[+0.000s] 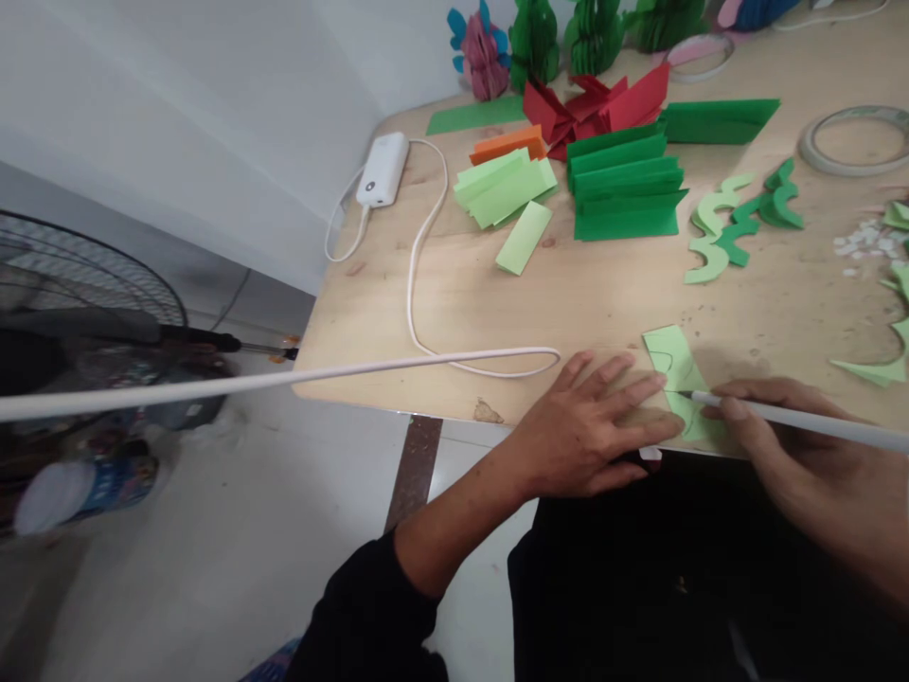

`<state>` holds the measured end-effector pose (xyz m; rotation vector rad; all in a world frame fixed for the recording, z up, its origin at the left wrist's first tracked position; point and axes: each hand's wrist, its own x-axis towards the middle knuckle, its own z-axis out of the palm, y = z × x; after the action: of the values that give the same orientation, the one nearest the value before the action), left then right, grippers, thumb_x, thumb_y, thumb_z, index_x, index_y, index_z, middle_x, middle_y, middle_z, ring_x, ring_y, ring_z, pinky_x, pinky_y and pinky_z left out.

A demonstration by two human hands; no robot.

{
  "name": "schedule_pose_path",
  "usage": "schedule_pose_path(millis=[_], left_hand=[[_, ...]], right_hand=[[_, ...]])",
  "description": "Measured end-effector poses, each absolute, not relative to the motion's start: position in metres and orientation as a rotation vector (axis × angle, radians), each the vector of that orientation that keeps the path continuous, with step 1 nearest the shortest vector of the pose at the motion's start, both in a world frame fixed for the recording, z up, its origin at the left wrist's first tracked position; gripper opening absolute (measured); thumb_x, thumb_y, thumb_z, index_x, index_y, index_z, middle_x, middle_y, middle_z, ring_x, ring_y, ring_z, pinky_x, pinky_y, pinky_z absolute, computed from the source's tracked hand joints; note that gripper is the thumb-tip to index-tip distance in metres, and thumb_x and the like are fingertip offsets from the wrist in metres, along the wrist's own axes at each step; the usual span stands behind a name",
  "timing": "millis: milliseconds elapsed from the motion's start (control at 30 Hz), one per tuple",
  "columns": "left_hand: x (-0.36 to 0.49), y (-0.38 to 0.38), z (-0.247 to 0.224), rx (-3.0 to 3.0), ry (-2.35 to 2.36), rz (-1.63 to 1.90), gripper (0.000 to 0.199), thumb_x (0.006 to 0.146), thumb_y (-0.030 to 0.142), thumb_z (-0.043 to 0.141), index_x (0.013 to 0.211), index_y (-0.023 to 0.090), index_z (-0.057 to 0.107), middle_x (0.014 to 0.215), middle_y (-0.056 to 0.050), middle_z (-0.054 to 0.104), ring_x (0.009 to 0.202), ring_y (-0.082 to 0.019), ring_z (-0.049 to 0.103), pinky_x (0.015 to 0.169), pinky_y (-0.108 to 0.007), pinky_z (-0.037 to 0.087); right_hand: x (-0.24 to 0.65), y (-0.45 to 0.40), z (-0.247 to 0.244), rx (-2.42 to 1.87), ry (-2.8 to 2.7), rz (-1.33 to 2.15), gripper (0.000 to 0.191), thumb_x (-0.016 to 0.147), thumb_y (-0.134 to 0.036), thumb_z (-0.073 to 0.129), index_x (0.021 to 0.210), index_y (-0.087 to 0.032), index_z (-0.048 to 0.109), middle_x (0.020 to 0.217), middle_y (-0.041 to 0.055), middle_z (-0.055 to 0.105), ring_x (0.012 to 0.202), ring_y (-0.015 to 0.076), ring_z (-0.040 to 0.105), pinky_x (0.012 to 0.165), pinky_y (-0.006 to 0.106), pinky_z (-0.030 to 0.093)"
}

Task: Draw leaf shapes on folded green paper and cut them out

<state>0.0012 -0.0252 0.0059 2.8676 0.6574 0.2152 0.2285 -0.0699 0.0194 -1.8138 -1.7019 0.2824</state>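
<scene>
A light green paper strip (pixel 674 379) lay at the near edge of the wooden desk (pixel 454 350), with dark curved lines drawn on it. The left hand (pixel 589 426) was open, its fingers spread and resting on the desk with the fingertips at the strip's edge, pinning it down. The right hand (pixel 774 436) was closed around a slim white pen (pixel 795 417), with the tip touching the strip, so the step in hand was marking the paper; the pen's tip sat at the strip's left side, near the fingertips. Farther up the desk lay a stack of light green strips (pixel 497 185), a single light green strip (pixel 524 237), folded dark green paper (pixel 625 185), folded red paper (pixel 597 109), an orange paper stack (pixel 507 145), and cut green curved shapes (pixel 717 227). To the right were a light green offcut (pixel 870 371), white paper scraps (pixel 866 244), and a tape roll (pixel 856 140). A white power bank (pixel 383 169) sat by the wall, its white cable (pixel 418 275) looping across the wood.
</scene>
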Motion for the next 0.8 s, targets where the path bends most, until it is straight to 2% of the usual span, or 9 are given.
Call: schedule_pose_path(millis=[433,800], left_hand=[[0.0013,-0.0252,0.0058,2.879,0.655,0.207,0.050,0.098,0.052,0.045,0.143,0.033,0.052,0.158,-0.005,0.040,0.147,-0.035,0.027,0.115,-0.058,0.025],[0.0012,-0.0255,0.0043,2.898,0.650,0.215,0.048,0.097,0.053,0.046,0.143,0.037,0.052,0.159,-0.006,0.039,0.147,-0.035,0.028,0.116,-0.058,0.023]], right_hand=[[0.2304,-0.0727,0.0195,-1.776,-1.724,0.269,0.025,0.086,-0.050,0.054,0.079,-0.030,0.067,0.070,-0.0006,0.072,0.061,0.0209,0.065,0.053,0.035,0.041],[0.2294,-0.0733,0.0187,-1.824,-1.670,0.286,0.028,0.083,-0.054,0.053,0.077,-0.030,0.066,0.070,0.0004,0.070,0.062,0.0213,0.064,0.056,0.036,0.044]])
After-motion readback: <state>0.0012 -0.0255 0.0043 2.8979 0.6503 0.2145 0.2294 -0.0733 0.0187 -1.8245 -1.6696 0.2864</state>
